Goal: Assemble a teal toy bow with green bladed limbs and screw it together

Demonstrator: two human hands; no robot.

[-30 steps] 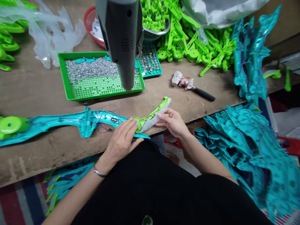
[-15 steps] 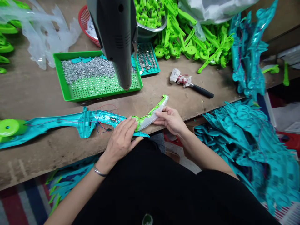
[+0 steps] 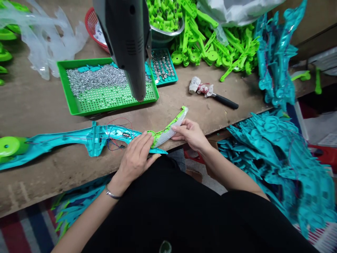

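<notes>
A long blue plastic bow-shaped shell (image 3: 63,137) lies hollow side up along the bench's front edge, with thin red and dark wires on it. My left hand (image 3: 137,151) grips its right end, fingers laid over the top and thumb along the near side. From under those fingers a curved green plastic arm (image 3: 172,123) slants up to the right. Along the arm's near side lies a translucent plastic piece (image 3: 165,136); my right hand (image 3: 190,134) pinches its edge between thumb and fingers. A green round housing (image 3: 12,146) sits on the shell's left end.
Above the bench hangs a grey power screwdriver (image 3: 131,49), tip over a green tray (image 3: 79,109) of screws. A wrapped-head hammer (image 3: 225,101) lies right of it. Green parts (image 3: 210,45) pile up behind. Stacked blue shells (image 3: 284,161) stand at the right, below bench level.
Both hands keep their hold on the parts, with barely any movement. The whole view has shifted slightly.
</notes>
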